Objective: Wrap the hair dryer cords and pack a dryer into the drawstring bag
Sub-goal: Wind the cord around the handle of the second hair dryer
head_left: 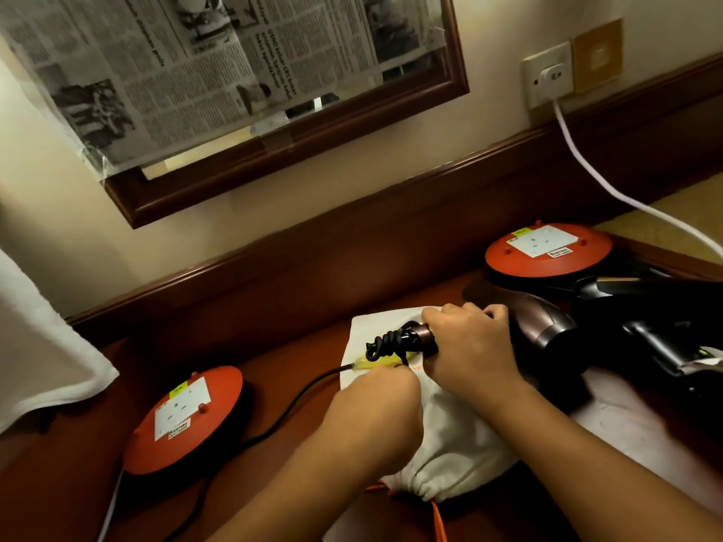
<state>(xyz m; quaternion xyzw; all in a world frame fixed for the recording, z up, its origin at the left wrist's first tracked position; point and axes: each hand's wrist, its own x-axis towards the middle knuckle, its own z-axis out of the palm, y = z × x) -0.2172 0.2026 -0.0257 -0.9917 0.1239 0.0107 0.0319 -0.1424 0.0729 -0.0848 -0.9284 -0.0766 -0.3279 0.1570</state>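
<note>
Hair dryer (544, 326), bronze-brown, lies across the middle of a dark wooden desk (297, 318), its barrel toward 3 o'clock and its handle toward 9 o'clock. The right hand (469, 342) is wrapped round the handle, fingers curled over it. At the handle's end the black cord (385, 342) sits in a few tight loops. The left hand (375, 393), at 7 o'clock of those loops, is closed on the cord beside a yellow tag (365, 361); its fingertips are hidden. The loose cord trails off toward 8 o'clock, past an orange reel (184, 420). Under both hands lies the white drawstring bag (450, 444), its gathered mouth at 6 o'clock. A second, black dryer (645, 330) lies at 3 o'clock, close against the first.

The step in hand looks like cord wrapping, with much of the cord unwound. The next move calls for the left hand to carry slack round the handle while the right hand steadies the dryer. Whether the far end is plugged in cannot be told. The bag's mouth looks drawn shut and would need opening before packing.
</note>
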